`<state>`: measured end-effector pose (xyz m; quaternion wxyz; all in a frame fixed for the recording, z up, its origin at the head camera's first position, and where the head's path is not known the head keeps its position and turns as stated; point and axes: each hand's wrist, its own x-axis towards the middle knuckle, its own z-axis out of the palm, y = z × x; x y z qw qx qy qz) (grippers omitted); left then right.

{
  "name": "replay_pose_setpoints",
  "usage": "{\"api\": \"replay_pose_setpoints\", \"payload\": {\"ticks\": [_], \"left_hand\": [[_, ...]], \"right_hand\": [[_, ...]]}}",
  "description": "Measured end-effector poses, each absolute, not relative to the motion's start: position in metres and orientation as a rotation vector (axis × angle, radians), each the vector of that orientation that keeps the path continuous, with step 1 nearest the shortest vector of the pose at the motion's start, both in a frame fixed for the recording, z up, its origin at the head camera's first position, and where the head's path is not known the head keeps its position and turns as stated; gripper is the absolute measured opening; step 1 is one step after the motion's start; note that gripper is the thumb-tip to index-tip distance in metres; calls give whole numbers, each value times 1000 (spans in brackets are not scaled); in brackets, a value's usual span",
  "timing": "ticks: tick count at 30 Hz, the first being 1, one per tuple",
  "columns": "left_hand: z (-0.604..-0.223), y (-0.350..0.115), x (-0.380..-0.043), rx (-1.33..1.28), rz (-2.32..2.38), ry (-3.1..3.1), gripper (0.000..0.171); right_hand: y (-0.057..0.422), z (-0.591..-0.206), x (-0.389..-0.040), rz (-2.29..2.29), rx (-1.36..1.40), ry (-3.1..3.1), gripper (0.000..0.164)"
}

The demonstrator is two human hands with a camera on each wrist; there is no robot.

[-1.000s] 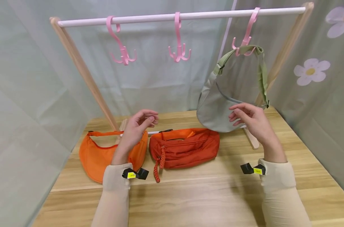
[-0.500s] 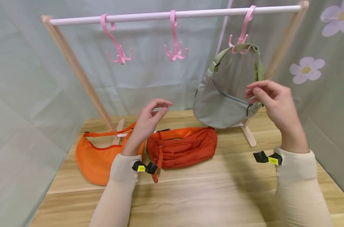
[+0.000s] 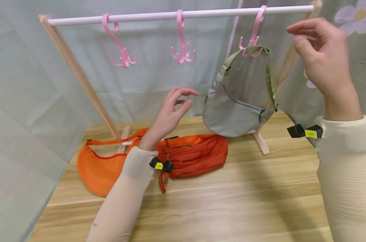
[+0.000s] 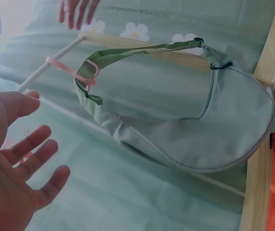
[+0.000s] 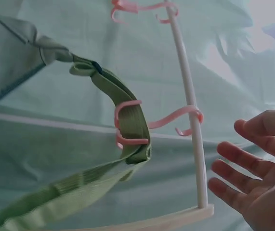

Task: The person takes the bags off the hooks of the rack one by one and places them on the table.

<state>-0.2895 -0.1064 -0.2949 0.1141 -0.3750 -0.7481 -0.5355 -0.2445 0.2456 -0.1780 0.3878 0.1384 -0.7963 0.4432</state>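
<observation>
A grey-green shoulder bag (image 3: 231,116) hangs by its green strap (image 5: 133,122) from the right pink hook (image 3: 255,30) on the white rail. My right hand (image 3: 329,57) is raised to the right of that hook, apart from bag and rail, its fingers loosely bent around nothing. Left of the bag, my left hand (image 3: 174,112) hovers above the red-orange waist bag (image 3: 198,156), thumb and fingers apart and holding nothing. In the left wrist view its fingers (image 4: 41,161) are spread, with the hanging bag beyond them. An orange crescent bag (image 3: 99,171) lies on the table at left, partly behind the left forearm.
The rack's white rail (image 3: 140,16) runs between wooden posts (image 3: 77,72). Two more pink hooks, one at left (image 3: 124,55) and one in the middle (image 3: 183,53), carry no bag. A wooden table (image 3: 225,205) lies below, with pale curtains behind.
My right hand has risen up and to the right, away from the hanging bag. My left hand has moved up and rightward. The bags and hooks stay in place while the view shifts slightly.
</observation>
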Motion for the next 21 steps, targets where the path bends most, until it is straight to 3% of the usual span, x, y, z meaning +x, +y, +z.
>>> {"api": "replay_pose_setpoints", "payload": {"ticks": [10,21], "left_hand": [[-278,-93,-303,-1127,-1498,-2222,23],[-266,-72,-313,-1128,-1483,-2264,27]], "right_hand": [[226,-137,-278,843,330,-2284,40],[216,-122,-309,635,348,-2531,49]]}}
